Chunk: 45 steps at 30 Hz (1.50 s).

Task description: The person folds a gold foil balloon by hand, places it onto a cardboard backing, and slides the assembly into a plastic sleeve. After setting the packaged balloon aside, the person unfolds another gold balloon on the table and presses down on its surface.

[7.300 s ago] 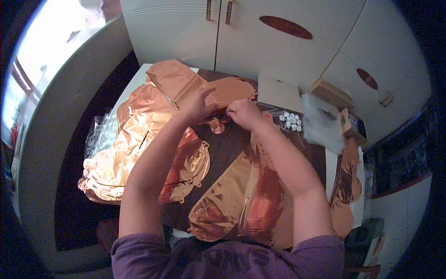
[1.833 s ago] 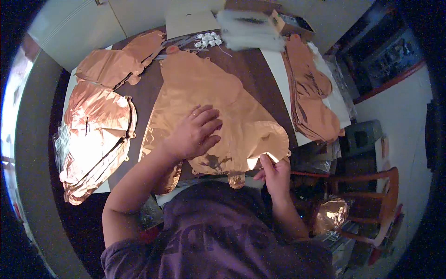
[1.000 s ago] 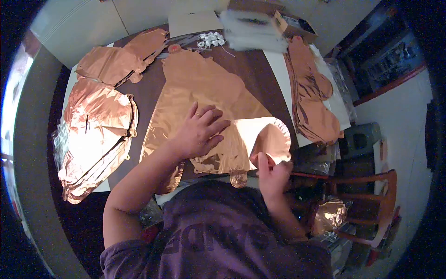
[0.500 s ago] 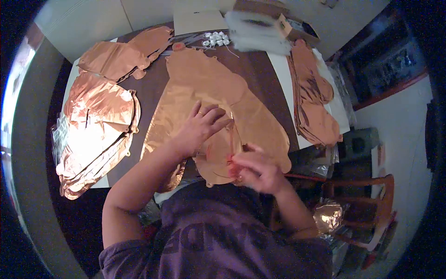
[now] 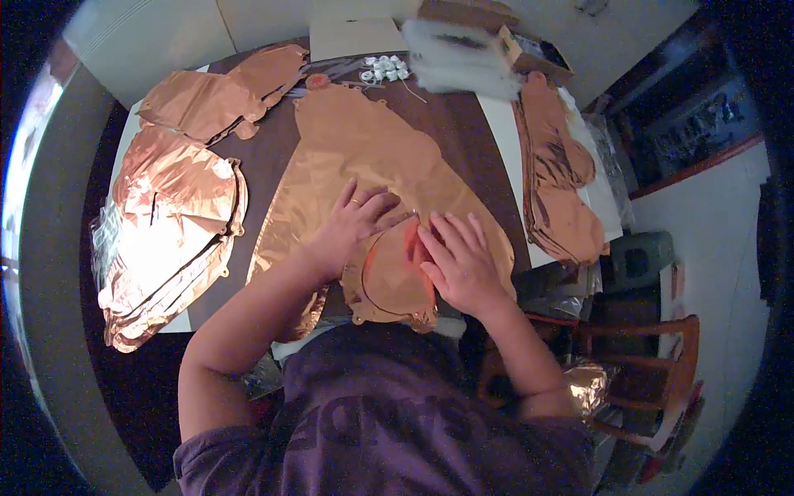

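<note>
A large flat copper-coloured foil balloon (image 5: 356, 149) is spread over the middle of the table. Its near end shows a rounded part (image 5: 397, 281) with a dark curved line and a reddish reflection along its right edge. My left hand (image 5: 356, 227), a ring on one finger, rests on the foil with fingers apart, its thumb side toward the top of that rounded part. My right hand (image 5: 463, 260) lies on the right edge of the same part, fingers stretched out over the foil. What lies under the fingertips is hidden.
More flat foil balloons are stacked at the left (image 5: 182, 198) and right (image 5: 554, 174) of the dark table (image 5: 277, 149). Small white rolls (image 5: 385, 69), clear plastic bags (image 5: 455, 62) and an opened cardboard box (image 5: 533, 54) sit at the back. A wooden chair (image 5: 637, 331) stands at the right.
My right hand has moved up and slightly right, from a closed, blurred pose at the near edge to lying spread on the foil. The rounded part now lies flatter. My left hand stays put.
</note>
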Each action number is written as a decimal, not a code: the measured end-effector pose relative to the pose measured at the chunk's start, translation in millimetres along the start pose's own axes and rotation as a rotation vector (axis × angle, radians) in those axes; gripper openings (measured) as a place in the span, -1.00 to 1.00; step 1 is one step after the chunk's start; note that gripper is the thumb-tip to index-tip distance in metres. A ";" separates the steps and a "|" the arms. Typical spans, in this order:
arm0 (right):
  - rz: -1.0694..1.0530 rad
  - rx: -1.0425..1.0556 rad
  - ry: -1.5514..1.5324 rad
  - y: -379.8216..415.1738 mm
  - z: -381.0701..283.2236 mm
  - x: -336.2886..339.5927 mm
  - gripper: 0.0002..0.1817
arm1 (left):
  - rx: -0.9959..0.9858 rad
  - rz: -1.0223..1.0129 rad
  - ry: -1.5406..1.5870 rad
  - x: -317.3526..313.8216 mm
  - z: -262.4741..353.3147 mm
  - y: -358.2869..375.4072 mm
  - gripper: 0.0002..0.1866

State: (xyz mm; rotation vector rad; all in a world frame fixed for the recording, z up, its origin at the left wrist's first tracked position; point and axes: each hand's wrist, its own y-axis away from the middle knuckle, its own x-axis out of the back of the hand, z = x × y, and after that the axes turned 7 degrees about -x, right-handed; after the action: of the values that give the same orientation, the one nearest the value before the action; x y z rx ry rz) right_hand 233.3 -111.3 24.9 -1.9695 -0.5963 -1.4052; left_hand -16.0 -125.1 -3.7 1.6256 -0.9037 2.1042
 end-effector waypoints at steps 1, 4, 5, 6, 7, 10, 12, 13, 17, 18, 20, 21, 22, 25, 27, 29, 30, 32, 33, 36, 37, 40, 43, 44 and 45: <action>-0.003 0.001 0.004 0.4 -0.1 0.0 -0.39 | -0.001 -0.024 -0.015 -1.1 -2.3 0.8 -0.14; -0.012 -0.028 0.003 0.0 -0.3 0.5 -0.35 | 0.018 -0.055 -0.043 0.8 -0.2 -0.5 -0.22; -0.014 -0.044 0.001 0.0 -0.7 0.8 -0.33 | 0.027 -0.058 -0.050 1.9 1.1 -0.8 -0.26; -0.034 -0.038 0.004 -0.3 -0.6 1.8 -0.32 | 0.028 -0.058 -0.052 1.2 0.7 -0.5 -0.27; -0.055 -0.033 0.006 -0.6 -0.2 3.5 -0.30 | 0.029 -0.057 -0.052 -0.1 0.1 0.0 -0.28; -0.094 -0.024 0.010 -1.2 1.4 2.9 -0.28 | 0.032 -0.058 -0.046 1.3 0.9 0.3 -0.30; -0.102 -0.018 0.014 -1.7 1.9 2.8 -0.27 | 0.030 -0.055 -0.047 0.4 0.0 0.3 -0.30; -0.099 -0.015 0.019 -1.8 1.6 2.9 -0.27 | 0.025 -0.052 -0.051 -3.4 -2.0 1.1 -0.30; -0.130 -0.004 0.048 -3.7 0.1 4.0 -0.28 | 0.037 -0.069 -0.040 1.3 0.5 0.5 -0.29; -0.131 0.003 0.054 -4.6 0.4 4.6 -0.28 | 0.033 -0.068 -0.055 0.9 0.1 0.1 -0.28; -0.127 0.015 0.068 -5.1 -0.6 4.5 -0.27 | 0.024 -0.063 -0.088 -0.5 -0.7 1.1 -0.26; -0.135 0.014 0.079 -5.4 -1.7 5.4 -0.28 | 0.023 -0.057 -0.071 -0.1 -0.5 1.2 -0.25; -0.143 0.014 0.089 -5.9 -2.7 6.8 -0.29 | 0.024 -0.053 -0.054 0.7 -0.1 0.9 -0.23; -0.159 0.030 0.127 -8.9 -5.5 12.3 -0.29 | 0.036 -0.094 -0.011 11.5 2.3 -2.0 -0.17; -0.163 0.039 0.142 -9.8 -5.5 12.3 -0.28 | 0.049 -0.096 0.024 17.6 4.0 -3.3 -0.18; -0.166 0.039 0.145 -9.8 -4.6 11.1 -0.27 | 0.077 -0.041 0.128 18.1 3.9 -3.5 -0.28; -0.168 0.044 0.153 -10.2 -4.3 11.3 -0.27 | 0.095 -0.005 0.208 17.2 2.9 -3.4 -0.34; -0.170 0.050 0.170 -11.3 -2.9 12.7 -0.27 | 0.152 0.097 0.483 11.5 -7.0 -3.5 -0.52; -0.176 0.049 0.172 -12.3 -2.3 13.0 -0.27 | 0.141 0.112 0.449 20.0 -7.4 -5.7 -0.53; -0.199 0.048 0.185 -13.9 -3.5 13.3 -0.28 | 0.055 0.139 0.330 42.9 0.6 -9.6 -0.54; -0.205 0.051 0.195 -14.1 -4.5 13.7 -0.29 | -0.010 0.135 0.276 41.5 9.6 -12.2 -0.52; -0.236 0.070 0.251 -16.7 -4.5 14.6 -0.31 | -0.109 0.065 0.160 27.3 21.7 -12.6 -0.50; -0.195 0.097 0.258 -14.3 1.9 9.8 -0.32 | -0.090 0.052 0.179 7.4 16.9 -9.1 -0.45; -0.171 0.106 0.248 -12.1 4.0 8.3 -0.33 | -0.071 0.060 0.206 2.8 15.5 -7.2 -0.44; -0.161 0.118 0.257 -10.4 4.6 8.7 -0.33 | -0.069 0.061 0.211 3.5 17.1 -7.1 -0.44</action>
State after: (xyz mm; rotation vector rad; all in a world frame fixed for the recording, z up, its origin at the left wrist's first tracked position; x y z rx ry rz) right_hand 232.1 -100.8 34.5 -1.6457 -0.7130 -1.6492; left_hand -0.1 -131.5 4.1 1.3286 -0.9542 2.2089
